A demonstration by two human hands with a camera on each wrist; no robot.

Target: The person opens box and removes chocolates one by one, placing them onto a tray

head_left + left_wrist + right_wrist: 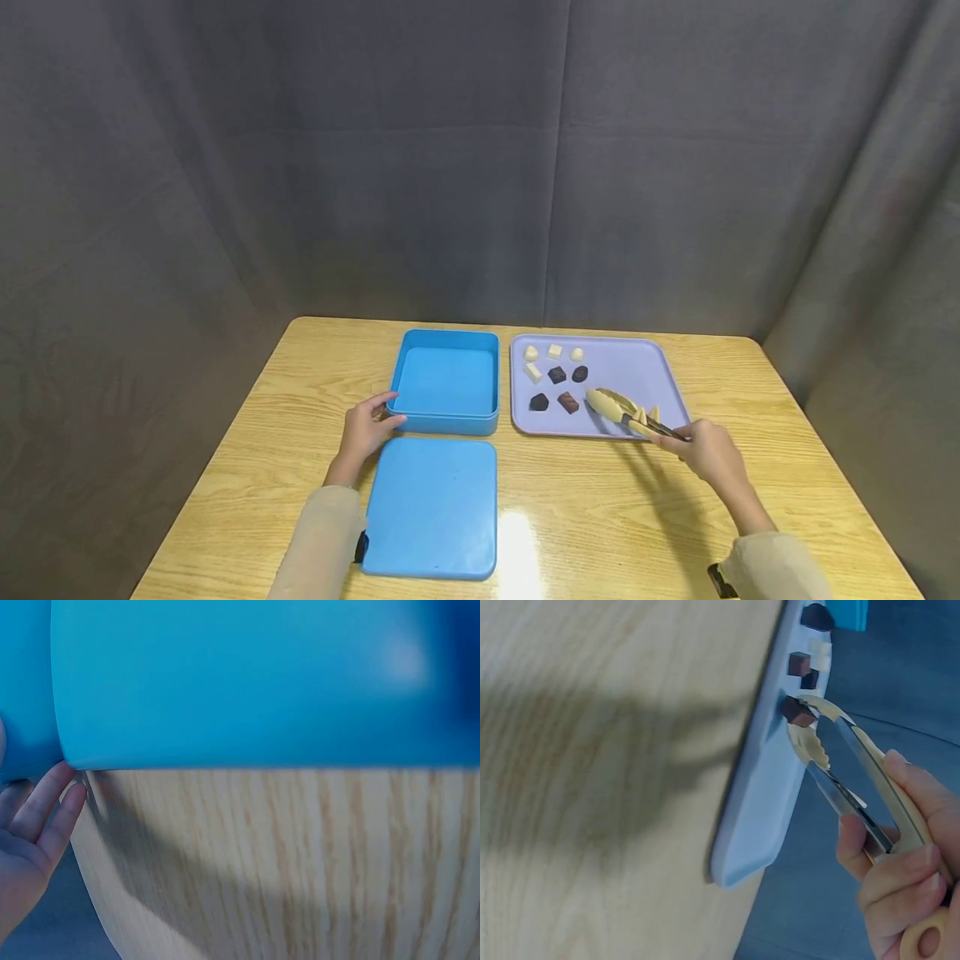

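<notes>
An empty square blue box [447,382] stands at the back of the table. My left hand [365,426] holds its front left corner, thumb on the front wall and fingers at the left side. A flat blue lid [431,508] lies just in front of the box. My right hand [711,452] grips a pair of tongs [889,795] with cream tips over a lilac tray [637,362]. In the right wrist view, a brown chocolate [799,712] sits between the tong tips; whether it touches the tray is unclear. The tips hide it in the head view.
Several other chocolates lie on the tray's left half: white ones such as a cube [554,351], dark ones such as an oval [580,373], and a brown block [568,402]. A grey curtain [420,208] hangs behind the wooden table [247,467].
</notes>
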